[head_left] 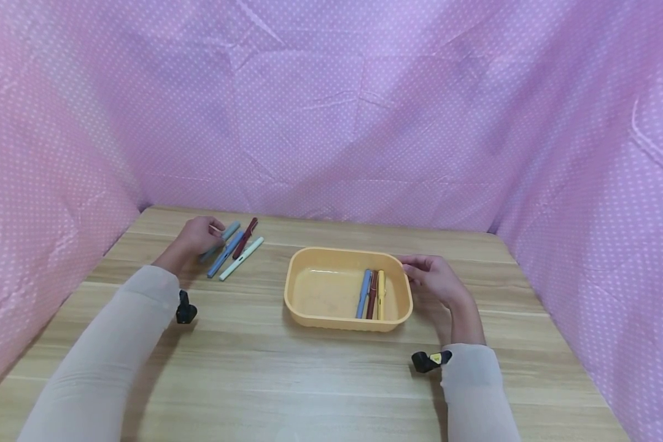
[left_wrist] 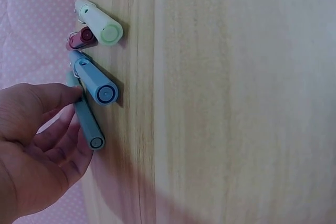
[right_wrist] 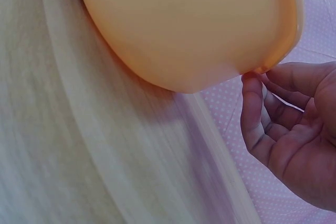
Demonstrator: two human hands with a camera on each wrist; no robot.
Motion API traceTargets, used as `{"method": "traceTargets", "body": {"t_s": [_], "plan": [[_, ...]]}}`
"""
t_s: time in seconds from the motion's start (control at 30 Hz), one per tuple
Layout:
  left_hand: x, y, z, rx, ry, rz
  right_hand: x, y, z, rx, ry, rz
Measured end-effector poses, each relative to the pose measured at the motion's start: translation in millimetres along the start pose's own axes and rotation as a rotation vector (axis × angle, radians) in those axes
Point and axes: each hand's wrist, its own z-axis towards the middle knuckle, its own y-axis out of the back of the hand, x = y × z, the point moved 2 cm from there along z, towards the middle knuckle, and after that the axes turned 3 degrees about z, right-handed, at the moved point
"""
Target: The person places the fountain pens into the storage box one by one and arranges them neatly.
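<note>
the left hand [head_left: 200,235], fingers curled, pinches a teal pen [left_wrist: 90,124] beside 3 other pens [head_left: 225,255] on the table [head_left: 309,380]; the right hand [head_left: 439,279] pinches the tray [head_left: 323,322] holding 3 pens [head_left: 372,296].

Head view bright, pale sheen on table [head_left: 309,387]; wrist views dimmer, right slightly blurred.

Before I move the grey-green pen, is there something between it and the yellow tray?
Yes: beside the grey-green pen, toward the yellow tray, lie a blue pen, then a dark red pen and a pale green pen.
</note>
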Motion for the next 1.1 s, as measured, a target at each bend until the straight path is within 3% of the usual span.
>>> {"method": "traceTargets", "body": {"t_s": [0.6, 1.1], "plan": [[-1.9, -5.4, 7.0, -0.073, -0.013, 0.05, 0.9, -0.9, 3.0, -0.016, -0.002, -0.034], [7.4, -1.1, 18.8, -0.054, -0.018, -0.036, 5.3, -3.3, 5.5, -0.029, -0.009, 0.009]]}}
